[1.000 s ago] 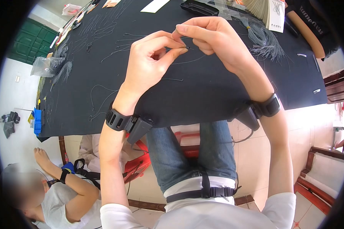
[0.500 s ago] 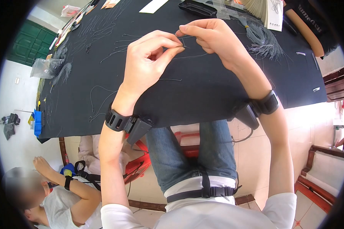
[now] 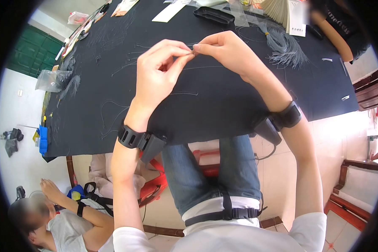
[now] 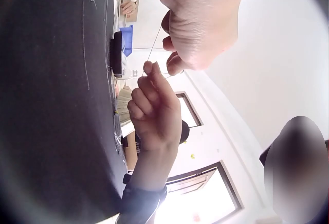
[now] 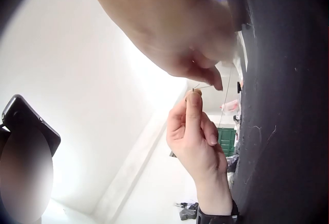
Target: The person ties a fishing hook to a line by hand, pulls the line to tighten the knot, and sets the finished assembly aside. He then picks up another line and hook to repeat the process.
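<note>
Over the black table (image 3: 222, 109), my two hands meet at the fingertips. A thin grey cord (image 4: 153, 46) runs between them in the left wrist view. My left hand (image 3: 157, 73) pinches the cord between thumb and index finger; a short cord end (image 5: 204, 86) sticks out above that thumb in the right wrist view. My right hand (image 3: 229, 52) has its thumb and index finger pinched on the cord, right beside the left fingertips. Part of the cord is hidden by the fingers.
A tied bundle of grey cords (image 3: 285, 52) lies right of my hands, a black tray (image 3: 214, 16) behind them. Loose cords (image 3: 113, 110) lie at the left, near a plastic bag (image 3: 51, 80). One person (image 3: 71, 227) sits at lower left; another's arm (image 3: 335, 35) is at upper right.
My right hand has come down and its fingertips have moved in against the left ones. The left hand stays pinched and shifts slightly left and down in view.
</note>
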### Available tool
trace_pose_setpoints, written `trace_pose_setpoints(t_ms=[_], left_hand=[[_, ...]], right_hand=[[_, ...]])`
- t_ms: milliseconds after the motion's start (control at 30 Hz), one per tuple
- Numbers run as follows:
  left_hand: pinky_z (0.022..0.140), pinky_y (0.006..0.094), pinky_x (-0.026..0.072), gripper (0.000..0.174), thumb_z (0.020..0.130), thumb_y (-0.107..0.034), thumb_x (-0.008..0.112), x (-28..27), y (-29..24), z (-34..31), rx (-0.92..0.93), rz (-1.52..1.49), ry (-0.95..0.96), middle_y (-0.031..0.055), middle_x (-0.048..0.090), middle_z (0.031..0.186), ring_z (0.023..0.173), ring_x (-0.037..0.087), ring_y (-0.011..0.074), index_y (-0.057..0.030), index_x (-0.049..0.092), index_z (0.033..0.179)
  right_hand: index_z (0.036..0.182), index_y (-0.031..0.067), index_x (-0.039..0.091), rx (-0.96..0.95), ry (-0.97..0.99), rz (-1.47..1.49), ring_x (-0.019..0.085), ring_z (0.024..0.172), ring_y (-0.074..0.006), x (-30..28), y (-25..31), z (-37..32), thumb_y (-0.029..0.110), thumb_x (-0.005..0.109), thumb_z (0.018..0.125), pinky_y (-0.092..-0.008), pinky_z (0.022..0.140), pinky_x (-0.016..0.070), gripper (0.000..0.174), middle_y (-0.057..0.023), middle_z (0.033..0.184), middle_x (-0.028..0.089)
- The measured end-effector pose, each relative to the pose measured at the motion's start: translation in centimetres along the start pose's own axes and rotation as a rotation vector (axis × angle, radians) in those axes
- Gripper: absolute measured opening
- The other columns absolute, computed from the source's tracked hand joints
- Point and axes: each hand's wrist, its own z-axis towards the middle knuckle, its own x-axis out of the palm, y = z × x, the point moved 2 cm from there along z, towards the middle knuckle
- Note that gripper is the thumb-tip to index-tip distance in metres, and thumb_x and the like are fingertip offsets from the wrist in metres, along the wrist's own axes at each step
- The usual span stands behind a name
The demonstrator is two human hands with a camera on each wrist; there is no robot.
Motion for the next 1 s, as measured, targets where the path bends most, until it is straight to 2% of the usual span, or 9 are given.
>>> trace_pose_setpoints(t_ms=[100,233,433,567,600,667,733,933,1000], left_hand=[[0.045,0.0149,0.0349,0.006,0.076,0.005,0.061,0.0,0.6,-0.1,-0.074,0.014,0.069,0.0035,0.06,0.084,0.058,0.048,0.0017,-0.0001,0.062,0.079],[0.044,0.0154,0.0344,0.002,0.079,0.0,0.061,-0.5,0.5,0.2,-0.312,-0.135,-0.068,0.0028,0.06,0.083,0.054,0.047,0.0012,-0.0007,0.062,0.081],[0.045,0.0191,0.0365,0.01,0.079,-0.011,0.063,-2.3,3.6,0.5,-0.561,-0.621,-0.334,0.002,0.06,0.073,0.049,0.048,0.0052,-0.0027,0.062,0.083],[0.049,0.0206,0.0402,0.009,0.079,-0.011,0.063,-2.1,4.2,0.4,-0.624,-0.833,-0.388,0.005,0.062,0.08,0.054,0.052,0.0077,-0.0031,0.061,0.083],[0.049,0.0206,0.0401,0.009,0.079,-0.011,0.063,-2.1,4.4,0.4,-0.619,-0.846,-0.376,0.005,0.062,0.08,0.054,0.052,0.0076,-0.0033,0.061,0.083],[0.049,0.0206,0.04,0.008,0.079,-0.011,0.063,-2.3,4.8,0.4,-0.61,-0.869,-0.354,0.005,0.062,0.08,0.054,0.052,0.0073,-0.0036,0.061,0.082],[0.048,0.0203,0.0396,0.008,0.079,-0.012,0.063,-2.5,4.7,0.5,-0.629,-0.836,-0.364,0.0047,0.062,0.081,0.053,0.052,0.0067,-0.0039,0.061,0.082],[0.047,0.0188,0.0379,0.012,0.079,-0.014,0.062,-2.2,4.6,0.3,-0.672,-0.795,-0.281,0.0045,0.061,0.084,0.054,0.051,0.0056,-0.0029,0.061,0.084],[0.045,0.0181,0.0377,0.013,0.079,-0.014,0.061,-2.1,4.7,0.2,-0.675,-0.78,-0.256,0.0047,0.062,0.084,0.053,0.051,0.0053,-0.0024,0.061,0.086]], right_hand=[[0.085,-0.0006,0.067,-0.01,-0.167,0.21,0.046,0.054,-0.0087,-0.6,0.7,-0.2,0.021,0.057,0.082,-0.0239,0.052,0.0382,0.024,-0.0008,0.059,0.056],[0.09,0.0,0.062,0.011,-0.065,0.65,0.022,0.044,0.0005,-0.9,0.9,-0.2,0.022,0.053,0.087,-0.0186,0.041,0.0155,0.023,0.0104,0.052,0.031],[0.088,0.0026,0.062,-0.017,-0.215,0.369,0.023,0.043,0.0004,-1.2,0.2,0.3,0.023,0.054,0.088,-0.0183,0.04,0.0163,0.022,0.0112,0.05,0.03],[0.087,0.0022,0.067,0.107,-0.352,0.36,0.046,0.058,-0.0036,-3.1,0.4,0.7,0.02,0.055,0.085,-0.0199,0.05,0.0353,0.021,0.0005,0.067,0.06],[0.088,0.0052,0.065,0.1,-0.371,0.303,0.025,0.042,-0.0006,-3.7,0.5,1.3,0.024,0.054,0.087,-0.0183,0.039,0.0188,0.021,0.0101,0.051,0.034],[0.085,0.0041,0.068,0.201,-0.325,0.079,0.05,0.058,-0.0084,-6.0,0.6,2.3,0.023,0.056,0.083,-0.0258,0.053,0.0398,0.022,-0.0018,0.064,0.059],[0.086,0.0057,0.067,0.04,-0.367,-0.207,0.031,0.043,-0.0032,-8.3,0.0,4.8,0.025,0.055,0.083,-0.0213,0.04,0.0226,0.023,0.0065,0.053,0.041],[0.088,0.0021,0.067,-0.079,-0.504,-0.498,0.043,0.049,-0.0082,-14.8,0.4,11.3,0.022,0.049,0.082,-0.0254,0.046,0.0344,0.027,-0.0009,0.058,0.051],[0.086,0.0002,0.065,-0.27,-0.608,-0.466,0.049,0.052,-0.01,-17.0,-1.0,14.3,0.021,0.048,0.085,-0.0247,0.05,0.0396,0.027,-0.0041,0.062,0.056]])
